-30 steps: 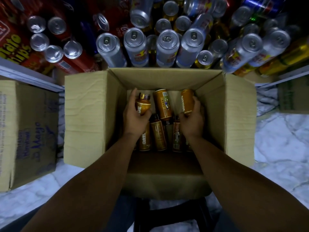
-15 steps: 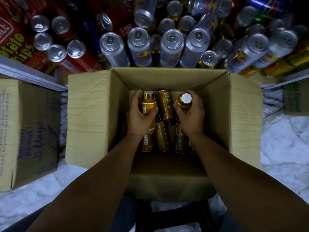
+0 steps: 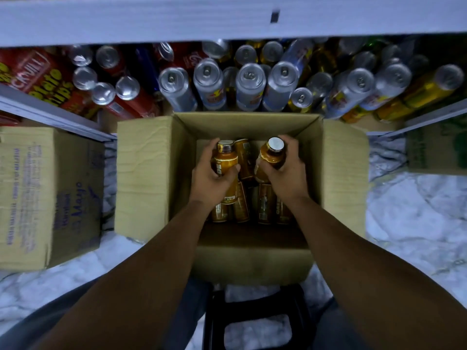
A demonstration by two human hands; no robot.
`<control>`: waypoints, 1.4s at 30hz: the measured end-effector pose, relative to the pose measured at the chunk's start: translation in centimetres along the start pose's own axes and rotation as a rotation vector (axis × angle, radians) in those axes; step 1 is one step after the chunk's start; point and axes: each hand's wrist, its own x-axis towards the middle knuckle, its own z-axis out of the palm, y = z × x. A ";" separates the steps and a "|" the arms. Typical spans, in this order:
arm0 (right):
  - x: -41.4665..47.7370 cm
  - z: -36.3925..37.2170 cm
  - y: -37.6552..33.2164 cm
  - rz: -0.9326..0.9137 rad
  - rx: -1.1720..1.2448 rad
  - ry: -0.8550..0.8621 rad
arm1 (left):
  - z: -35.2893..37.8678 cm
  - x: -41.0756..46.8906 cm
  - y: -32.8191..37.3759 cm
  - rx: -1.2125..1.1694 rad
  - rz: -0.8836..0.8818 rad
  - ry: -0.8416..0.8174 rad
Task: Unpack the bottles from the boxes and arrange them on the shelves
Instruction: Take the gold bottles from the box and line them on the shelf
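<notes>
An open cardboard box [image 3: 144, 178] stands on a black stool below me, with several amber bottles [image 3: 265, 205] lying inside. My left hand [image 3: 209, 178] grips one amber bottle [image 3: 225, 159] with a brown cap, raised above the rest. In my right hand [image 3: 285, 175] is a second amber bottle [image 3: 271, 154], tilted so its white cap faces me. Both hands are inside the box mouth. Beyond the box, a low shelf [image 3: 50, 114] holds silver cans [image 3: 250, 89], red cans and gold cans.
A closed carton [image 3: 48, 195] with blue print sits on the marble floor at left, and a green-printed carton [image 3: 437, 150] at right. A white shelf board [image 3: 177, 18] spans the top. Red chip packs [image 3: 38, 77] lie on the shelf's left. The black stool [image 3: 255, 324] stands between my legs.
Both hands have lifted their bottles higher out of the pile. The right bottle turned upright, showing its white cap. My view tilted up, bringing the white shelf board into sight.
</notes>
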 end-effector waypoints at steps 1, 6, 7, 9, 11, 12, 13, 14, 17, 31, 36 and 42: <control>-0.8 -0.9 -1.3 -0.009 0.004 -0.008 | -0.6 -1.0 1.4 -0.005 -0.008 -0.004; -6.4 -6.2 -9.7 -0.036 0.060 -0.067 | -4.1 -7.4 9.8 -0.011 0.001 -0.050; -7.7 -7.4 -11.5 -0.035 0.076 -0.072 | -4.7 -8.7 11.6 -0.018 0.009 -0.046; -10.2 -10.1 -15.3 -0.035 0.097 -0.071 | -5.8 -11.5 15.3 -0.031 0.025 -0.040; -12.5 -13.0 -19.2 -0.042 0.094 -0.072 | -7.0 -14.5 19.5 -0.063 0.020 -0.047; -13.6 -14.5 -21.2 -0.051 0.088 -0.074 | -7.6 -15.9 21.7 -0.083 0.024 -0.052; -14.6 -16.0 -23.3 -0.069 0.083 -0.073 | -8.2 -17.2 23.9 -0.103 0.040 -0.057; -15.5 -17.4 -25.4 -0.088 0.075 -0.067 | -8.9 -18.4 26.2 -0.112 0.060 -0.063; -18.0 -21.6 -31.6 -0.147 0.065 -0.049 | -10.9 -21.8 33.3 -0.133 0.137 -0.075; -26.9 -35.3 -58.4 -0.491 0.046 0.130 | -22.5 -32.8 61.5 -0.133 0.560 -0.078; -27.9 -38.7 -66.3 -0.595 0.025 0.261 | -25.8 -34.0 69.0 -0.096 0.689 -0.066; -27.4 -41.3 -73.8 -0.699 -0.009 0.401 | -28.8 -32.8 76.2 -0.106 0.835 -0.055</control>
